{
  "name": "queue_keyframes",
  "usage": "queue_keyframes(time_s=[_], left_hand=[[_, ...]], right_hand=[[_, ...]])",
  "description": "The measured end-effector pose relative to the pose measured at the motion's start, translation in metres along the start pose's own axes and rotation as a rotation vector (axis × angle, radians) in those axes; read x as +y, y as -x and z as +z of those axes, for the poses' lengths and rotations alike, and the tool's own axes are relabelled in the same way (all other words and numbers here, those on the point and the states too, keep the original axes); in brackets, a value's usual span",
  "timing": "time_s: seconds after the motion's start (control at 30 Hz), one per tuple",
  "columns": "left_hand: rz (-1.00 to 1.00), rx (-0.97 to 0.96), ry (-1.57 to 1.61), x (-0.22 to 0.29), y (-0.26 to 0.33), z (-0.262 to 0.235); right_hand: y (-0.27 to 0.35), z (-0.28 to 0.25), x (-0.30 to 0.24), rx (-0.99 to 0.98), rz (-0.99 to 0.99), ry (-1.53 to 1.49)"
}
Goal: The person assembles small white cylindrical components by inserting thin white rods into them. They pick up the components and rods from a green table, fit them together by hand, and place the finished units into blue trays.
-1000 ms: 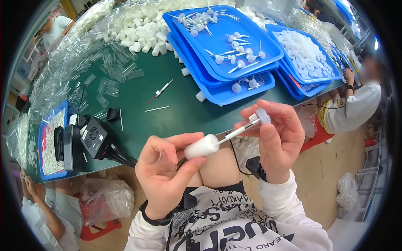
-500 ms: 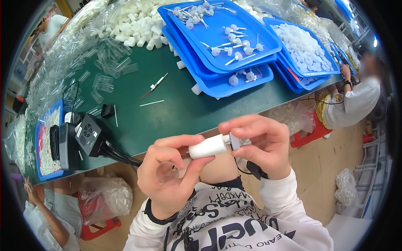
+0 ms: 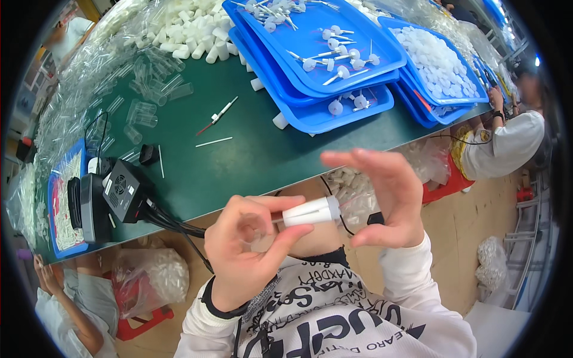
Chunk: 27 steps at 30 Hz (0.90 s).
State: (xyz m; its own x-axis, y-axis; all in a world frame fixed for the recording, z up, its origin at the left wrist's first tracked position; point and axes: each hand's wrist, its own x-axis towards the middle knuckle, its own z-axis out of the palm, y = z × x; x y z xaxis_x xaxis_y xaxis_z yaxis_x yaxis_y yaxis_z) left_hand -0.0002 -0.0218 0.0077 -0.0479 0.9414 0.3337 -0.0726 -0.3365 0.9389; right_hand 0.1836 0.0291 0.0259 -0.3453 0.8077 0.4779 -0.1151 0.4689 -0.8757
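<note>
Green table (image 3: 250, 155): stacked blue trays (image 3: 334, 113), clear tubes (image 3: 149, 101), white caps (image 3: 185, 30), black box (image 3: 122, 191).

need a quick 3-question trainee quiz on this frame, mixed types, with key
1. True or false: the white cap lies on the green table.
2. Which hand pinches the cap? A) left hand B) neither C) a co-worker's
3. Fill in: the trays stacked on the table are ____ in colour.

Key: 1 false, it is held in the air between both hands, the right hand at its end. 2 A. 3 blue.
</note>
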Motion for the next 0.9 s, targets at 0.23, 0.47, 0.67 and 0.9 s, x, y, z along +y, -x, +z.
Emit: queue_keyframes(time_s=[0.23, 0.47, 0.67, 0.9], left_hand=[[0.075, -0.12, -0.228, -0.01, -0.006, -0.008], [-0.01, -0.226, -0.487, -0.005, -0.004, -0.01], [0.025, -0.247, -0.437, -0.001, -0.004, -0.011], [0.03, -0.257, -0.503, -0.002, -0.006, -0.008]], right_hand=[[-0.003, -0.01, 0.004, -0.215, -0.033, 0.434], [-0.001, -0.004, -0.004, -0.064, -0.008, 0.264], [-0.003, -0.006, 0.0, -0.117, -0.016, 0.235], [-0.006, -0.007, -0.005, -0.168, -0.075, 0.345]])
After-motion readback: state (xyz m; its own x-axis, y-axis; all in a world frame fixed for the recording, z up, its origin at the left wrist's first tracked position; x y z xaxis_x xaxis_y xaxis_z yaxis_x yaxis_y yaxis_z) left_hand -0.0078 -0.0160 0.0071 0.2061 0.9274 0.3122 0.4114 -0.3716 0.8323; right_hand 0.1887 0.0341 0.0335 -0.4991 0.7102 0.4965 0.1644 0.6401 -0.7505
